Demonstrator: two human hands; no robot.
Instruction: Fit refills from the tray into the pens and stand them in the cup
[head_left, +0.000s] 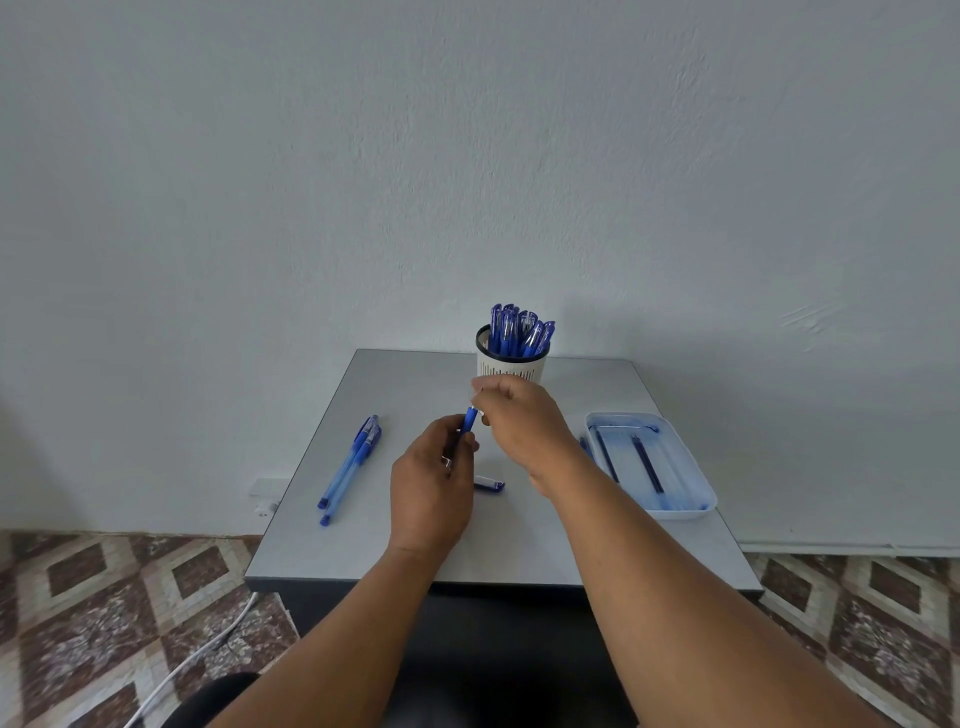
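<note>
Your left hand (434, 480) curls around the lower barrel of a blue pen (470, 420), holding it tilted with its upper end pointing away from you. Your right hand (519, 423) comes in from the right and pinches at that upper end; its fingertips (480, 392) close together just above your left thumb, though whatever they hold there is too small to make out. Both hands meet above the middle of the grey table (519, 551).

Directly beyond your grip stands the white slotted cup (511, 366) with a dark rim, packed with capped blue pens standing upright. Just below your right wrist, near your left hand, a loose pen cap (489, 485) lies on the tabletop. Well to the left of your grip, two blue pens (349, 467) lie side by side, touching, caps at their far ends. To the right of your right forearm sits the pale blue tray (698, 512), with two dark refills (647, 465) lying lengthwise inside it. A white cable (208, 649) trails across the patterned floor tiles at lower left.
</note>
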